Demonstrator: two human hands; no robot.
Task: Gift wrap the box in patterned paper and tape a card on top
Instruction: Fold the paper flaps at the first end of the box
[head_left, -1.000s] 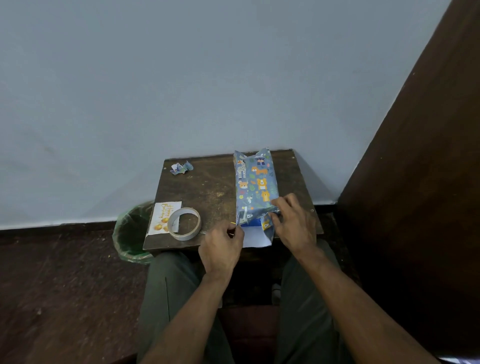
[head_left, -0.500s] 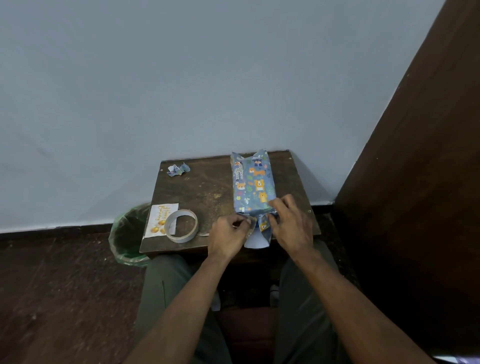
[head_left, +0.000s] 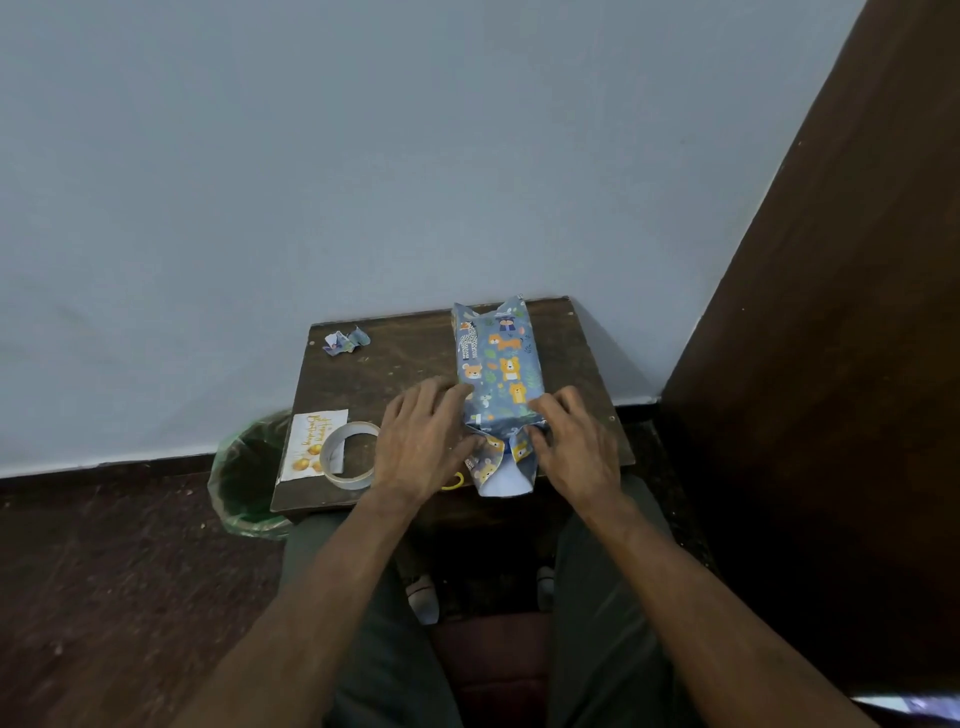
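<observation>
A long box wrapped in blue animal-print paper (head_left: 497, 374) lies on the small wooden table (head_left: 395, 374), right of centre. My left hand (head_left: 422, 441) rests against its near left side, fingers spread, with the thumb pressing the left paper flap inward. My right hand (head_left: 571, 441) mirrors it on the near right side and presses the right flap in. The bottom flap (head_left: 506, 480), white side up, sticks out over the table's front edge. The far end of the paper stands unfolded. A white greeting card (head_left: 307, 439) with gold print lies front left.
A tape roll (head_left: 350, 462) lies partly on the card. Something yellow (head_left: 453, 482) peeks out under my left hand. A crumpled paper scrap (head_left: 345, 341) sits at the back left. A green-lined bin (head_left: 249, 467) stands left of the table, and a dark wooden panel (head_left: 831, 364) is on the right.
My left hand moved from the table's front edge up to the box's near left side. Both side flaps at the near end are now folded inward.
</observation>
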